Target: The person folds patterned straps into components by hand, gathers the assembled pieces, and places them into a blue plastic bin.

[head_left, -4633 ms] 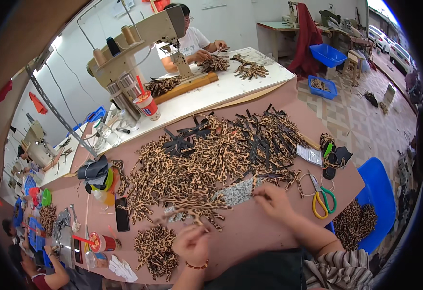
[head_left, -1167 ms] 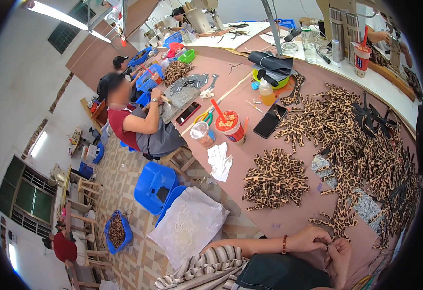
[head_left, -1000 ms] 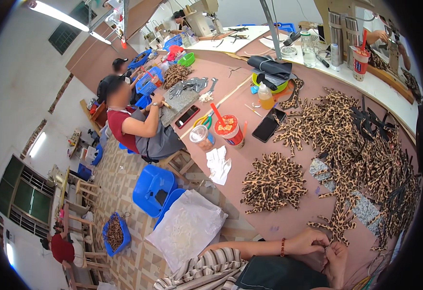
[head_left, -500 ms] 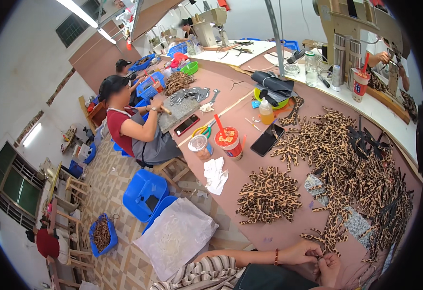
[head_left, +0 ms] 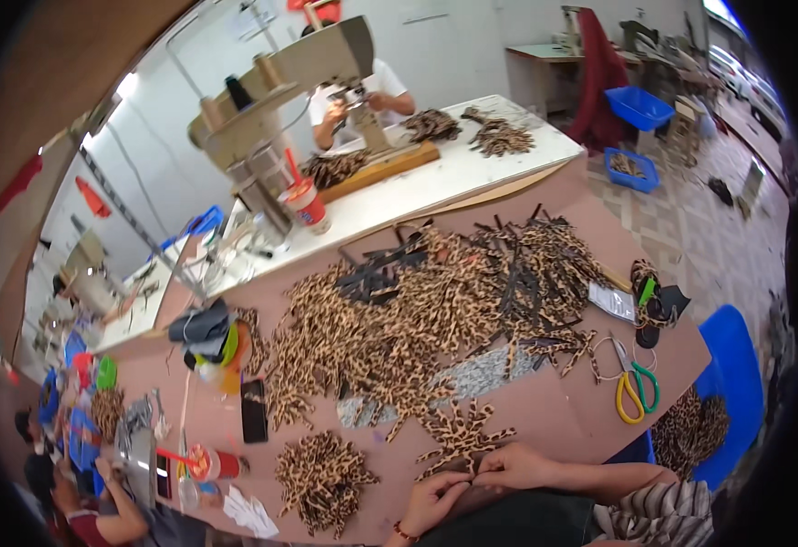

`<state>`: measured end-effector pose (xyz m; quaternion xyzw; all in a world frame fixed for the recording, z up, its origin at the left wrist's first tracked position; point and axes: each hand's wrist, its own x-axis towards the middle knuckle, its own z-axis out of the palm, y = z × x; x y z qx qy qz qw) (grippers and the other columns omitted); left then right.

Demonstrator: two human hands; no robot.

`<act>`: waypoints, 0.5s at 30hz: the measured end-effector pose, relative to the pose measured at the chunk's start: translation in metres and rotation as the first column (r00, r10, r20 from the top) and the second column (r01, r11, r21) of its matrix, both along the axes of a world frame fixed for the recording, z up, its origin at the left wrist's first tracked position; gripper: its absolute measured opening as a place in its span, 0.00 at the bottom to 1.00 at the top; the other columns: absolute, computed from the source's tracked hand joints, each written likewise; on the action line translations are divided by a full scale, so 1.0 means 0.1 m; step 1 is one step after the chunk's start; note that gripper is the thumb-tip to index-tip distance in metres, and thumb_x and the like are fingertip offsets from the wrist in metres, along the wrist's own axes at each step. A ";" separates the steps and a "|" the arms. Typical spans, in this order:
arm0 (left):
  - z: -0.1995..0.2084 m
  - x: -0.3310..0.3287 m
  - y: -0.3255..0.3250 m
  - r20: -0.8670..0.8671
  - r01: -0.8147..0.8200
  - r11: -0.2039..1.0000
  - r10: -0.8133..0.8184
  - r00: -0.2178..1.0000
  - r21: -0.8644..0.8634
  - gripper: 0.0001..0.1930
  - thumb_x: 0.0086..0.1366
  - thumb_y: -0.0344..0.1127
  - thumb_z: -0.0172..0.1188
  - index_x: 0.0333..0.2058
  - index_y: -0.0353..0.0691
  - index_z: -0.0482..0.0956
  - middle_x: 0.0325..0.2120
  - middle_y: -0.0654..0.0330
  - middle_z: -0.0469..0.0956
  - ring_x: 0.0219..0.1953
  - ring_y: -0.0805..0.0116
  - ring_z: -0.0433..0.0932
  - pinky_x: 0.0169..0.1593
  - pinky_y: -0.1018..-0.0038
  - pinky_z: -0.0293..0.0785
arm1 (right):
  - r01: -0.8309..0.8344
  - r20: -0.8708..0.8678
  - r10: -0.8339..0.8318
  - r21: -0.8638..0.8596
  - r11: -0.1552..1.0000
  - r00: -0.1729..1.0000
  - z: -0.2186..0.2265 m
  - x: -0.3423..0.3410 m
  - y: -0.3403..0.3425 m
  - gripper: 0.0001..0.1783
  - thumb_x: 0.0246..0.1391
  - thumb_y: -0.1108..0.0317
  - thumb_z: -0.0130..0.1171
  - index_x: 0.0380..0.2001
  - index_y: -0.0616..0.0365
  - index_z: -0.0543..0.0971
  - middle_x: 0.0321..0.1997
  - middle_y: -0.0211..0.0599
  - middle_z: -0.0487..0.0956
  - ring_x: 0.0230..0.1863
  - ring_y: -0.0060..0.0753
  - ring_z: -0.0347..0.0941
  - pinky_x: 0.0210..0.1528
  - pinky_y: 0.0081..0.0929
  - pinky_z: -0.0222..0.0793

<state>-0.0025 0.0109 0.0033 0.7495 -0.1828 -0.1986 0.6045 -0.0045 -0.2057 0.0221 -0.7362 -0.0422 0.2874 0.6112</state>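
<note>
Head view: my left grip [head_left: 432, 500] and my right grip [head_left: 519, 468] meet on the near side of the big heap [head_left: 399, 314] of leopard-print strips. Both are narrow, thumb against fingers, with the tips nearly touching each other over a small strip [head_left: 473, 473] that my fingers mostly hide; I cannot make out its shape. A loose bunch [head_left: 463, 432] of the same spotted strips lies just beyond my fingertips, between them and the big heap.

A speckled stone slab [head_left: 494, 372] shows along the near edge of the big heap, partly covered by strips. To the near left of the big heap sits a smaller pile [head_left: 324, 479], and at its left edge lies a black phone [head_left: 254, 412]. Farther left and nearer me than the big heap are a red cup [head_left: 224, 463] with a straw and a crumpled tissue [head_left: 249, 514]. Right of the big heap, scissors [head_left: 631, 394] with one yellow and one green handle lie on the brown tabletop [head_left: 545, 415]. Beyond them on that side, a blue tub [head_left: 736, 383] holds more spotted pieces. On the far side of the big heap stands a sewing machine [head_left: 344, 55], with a person in white behind it.
</note>
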 end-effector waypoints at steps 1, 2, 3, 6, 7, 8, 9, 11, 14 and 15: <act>-0.05 0.04 0.04 0.062 0.006 1.000 -0.007 0.998 0.011 0.10 0.60 0.25 0.60 0.41 0.35 0.77 0.34 0.61 0.79 0.36 0.78 0.78 0.40 0.82 0.74 | -0.016 0.000 0.016 -0.024 1.000 1.000 0.00 0.02 0.00 0.16 0.54 0.56 0.60 0.28 0.60 0.78 0.20 0.30 0.78 0.23 0.21 0.76 0.26 0.20 0.70; -0.13 0.03 0.11 0.065 0.026 0.999 -0.028 0.998 0.024 0.10 0.60 0.25 0.60 0.41 0.35 0.77 0.34 0.61 0.79 0.36 0.78 0.78 0.40 0.82 0.74 | -0.046 -0.004 0.046 -0.044 0.998 0.999 0.00 0.00 0.01 0.17 0.54 0.55 0.60 0.28 0.60 0.78 0.20 0.31 0.78 0.23 0.22 0.76 0.26 0.21 0.71; -0.21 0.02 0.15 -0.217 0.071 0.997 -0.060 0.974 0.043 0.27 0.57 0.35 0.64 0.53 0.43 0.64 0.50 0.58 0.63 0.51 0.63 0.63 0.51 0.63 0.60 | -0.032 -0.005 0.032 -0.032 0.999 0.999 0.01 -0.04 0.01 0.17 0.54 0.55 0.60 0.28 0.60 0.78 0.20 0.31 0.78 0.23 0.22 0.76 0.26 0.21 0.71; -0.15 -0.17 -0.01 -0.314 -0.058 0.996 0.035 0.949 -0.064 0.27 0.57 0.34 0.63 0.53 0.43 0.62 0.49 0.57 0.62 0.50 0.63 0.63 0.50 0.63 0.60 | -0.034 0.050 0.038 -0.076 0.997 0.998 0.12 -0.11 0.03 0.19 0.55 0.53 0.58 0.27 0.61 0.77 0.20 0.35 0.78 0.21 0.26 0.76 0.26 0.23 0.71; -0.08 -0.25 -0.09 -0.145 -0.204 0.956 0.176 0.974 -0.210 0.10 0.60 0.23 0.59 0.41 0.34 0.73 0.30 0.61 0.79 0.34 0.79 0.78 0.38 0.82 0.73 | 0.028 0.069 -0.022 -0.085 0.996 0.997 0.17 -0.14 0.07 0.20 0.56 0.52 0.56 0.27 0.61 0.76 0.21 0.36 0.78 0.21 0.28 0.76 0.26 0.25 0.71; -0.04 -0.25 -0.13 -0.148 -0.207 0.956 0.179 0.973 -0.207 0.10 0.60 0.23 0.59 0.41 0.34 0.73 0.30 0.61 0.79 0.34 0.79 0.78 0.38 0.82 0.73 | 0.096 0.092 -0.087 -0.094 0.991 0.992 0.21 -0.12 0.08 0.21 0.56 0.51 0.55 0.27 0.61 0.76 0.21 0.38 0.78 0.20 0.29 0.76 0.26 0.27 0.71; 0.00 -0.27 -0.15 -0.102 -0.203 0.962 0.187 0.977 -0.182 0.11 0.59 0.24 0.60 0.41 0.35 0.71 0.29 0.61 0.79 0.33 0.79 0.78 0.37 0.83 0.72 | 0.091 0.084 -0.084 -0.093 0.992 0.993 0.22 -0.10 0.08 0.21 0.56 0.51 0.55 0.27 0.61 0.76 0.21 0.38 0.78 0.20 0.29 0.76 0.26 0.27 0.71; 0.07 -0.25 -0.17 -0.079 -0.212 0.965 0.202 0.976 -0.153 0.12 0.59 0.24 0.60 0.40 0.36 0.69 0.28 0.61 0.78 0.32 0.80 0.77 0.35 0.83 0.72 | -0.068 -0.007 0.068 -0.075 0.995 0.998 0.19 -0.01 0.09 0.21 0.57 0.52 0.54 0.27 0.61 0.75 0.22 0.42 0.77 0.23 0.35 0.76 0.28 0.32 0.70; -0.01 -0.21 -0.09 0.205 -0.217 0.964 0.183 0.962 0.156 0.10 0.57 0.28 0.64 0.35 0.38 0.71 0.25 0.62 0.77 0.28 0.79 0.77 0.30 0.82 0.71 | 0.008 0.305 0.029 -0.118 0.993 0.952 -0.04 0.06 0.10 0.18 0.52 0.54 0.56 0.25 0.61 0.74 0.25 0.49 0.76 0.26 0.48 0.74 0.30 0.39 0.68; 0.06 -0.22 -0.10 0.176 -0.234 0.964 0.210 0.962 0.126 0.09 0.57 0.28 0.64 0.33 0.38 0.72 0.24 0.62 0.76 0.26 0.77 0.76 0.29 0.80 0.71 | 0.050 0.340 0.005 -0.154 0.987 0.940 -0.01 0.04 0.12 0.18 0.52 0.55 0.57 0.24 0.61 0.74 0.23 0.49 0.76 0.25 0.49 0.74 0.29 0.39 0.67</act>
